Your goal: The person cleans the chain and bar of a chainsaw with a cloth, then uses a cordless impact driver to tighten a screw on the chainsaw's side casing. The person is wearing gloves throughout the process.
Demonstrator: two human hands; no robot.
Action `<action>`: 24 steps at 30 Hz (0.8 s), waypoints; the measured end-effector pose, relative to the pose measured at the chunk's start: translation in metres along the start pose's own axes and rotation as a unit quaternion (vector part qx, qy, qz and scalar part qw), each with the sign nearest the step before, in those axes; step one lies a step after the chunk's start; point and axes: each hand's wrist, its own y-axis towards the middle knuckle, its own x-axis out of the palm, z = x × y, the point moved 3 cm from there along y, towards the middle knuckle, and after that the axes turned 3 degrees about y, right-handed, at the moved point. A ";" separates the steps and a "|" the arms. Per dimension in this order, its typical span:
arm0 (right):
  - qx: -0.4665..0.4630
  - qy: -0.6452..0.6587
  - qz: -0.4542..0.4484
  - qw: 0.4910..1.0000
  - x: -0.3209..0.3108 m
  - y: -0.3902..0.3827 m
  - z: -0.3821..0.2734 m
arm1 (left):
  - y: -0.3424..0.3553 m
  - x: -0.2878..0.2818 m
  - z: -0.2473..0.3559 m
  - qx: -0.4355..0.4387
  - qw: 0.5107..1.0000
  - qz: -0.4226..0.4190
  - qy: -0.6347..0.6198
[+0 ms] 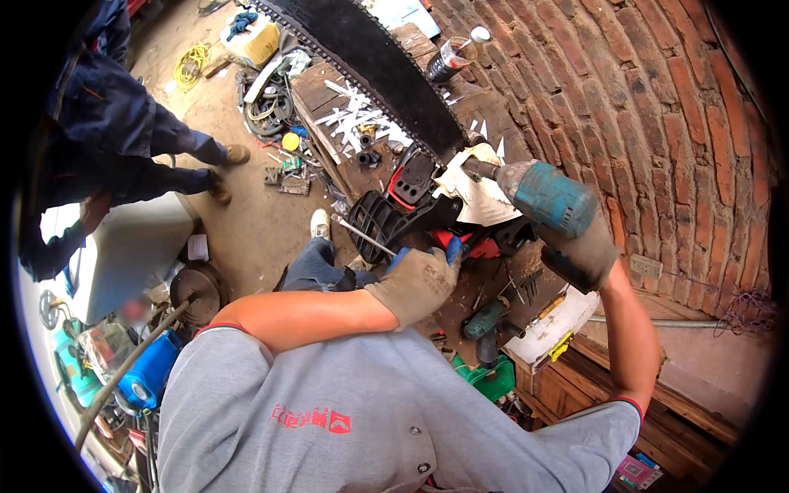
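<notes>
My gloved left hand (419, 287) is closed on a long metal screwdriver (366, 232), beside a red and black chainsaw (411, 185) lying on the wooden bench (316, 103). My gloved right hand (588, 255) grips a teal impact wrench (551, 197), its nose at a beige paper sheet (477, 197) over the saw body. The long black guide bar (370, 57) with its chain runs up and away from the body. Whether the wrench's socket sits on a fastener, I cannot tell.
A brick wall (633, 140) rises at right. Another person (107, 115) in dark blue stands at left by a grey bin (144, 246). White scraps (362, 111), a bottle (448, 57) and another drill (485, 320) lie around the bench. Cables (263, 111) and blue containers (148, 370) crowd the floor.
</notes>
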 end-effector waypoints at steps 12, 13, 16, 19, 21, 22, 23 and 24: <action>0.037 0.024 -0.006 0.999 0.001 -0.001 0.007 | 0.000 -0.001 0.000 0.003 1.000 0.012 0.001; 0.087 0.061 -0.005 0.994 0.002 -0.003 0.011 | 0.000 -0.002 0.001 0.000 1.000 0.016 -0.001; 0.096 0.138 0.046 0.985 0.006 -0.007 0.022 | -0.001 -0.003 0.001 -0.001 1.000 0.027 -0.009; 0.052 0.114 0.089 0.988 0.010 -0.013 0.018 | -0.001 -0.016 -0.008 -0.022 0.998 0.044 -0.039; 0.046 0.112 0.107 0.987 0.012 -0.015 0.027 | 0.003 -0.047 -0.021 -0.079 0.991 0.064 -0.085; 0.043 0.114 0.116 0.986 0.014 -0.017 0.030 | 0.009 -0.061 -0.032 -0.116 0.985 0.036 -0.122; 0.060 0.138 0.108 0.983 0.015 -0.015 0.030 | 0.014 -0.068 -0.040 -0.134 0.977 0.054 -0.156; 0.077 0.161 0.101 0.979 0.015 -0.012 0.025 | 0.019 -0.072 -0.046 -0.153 0.967 0.072 -0.190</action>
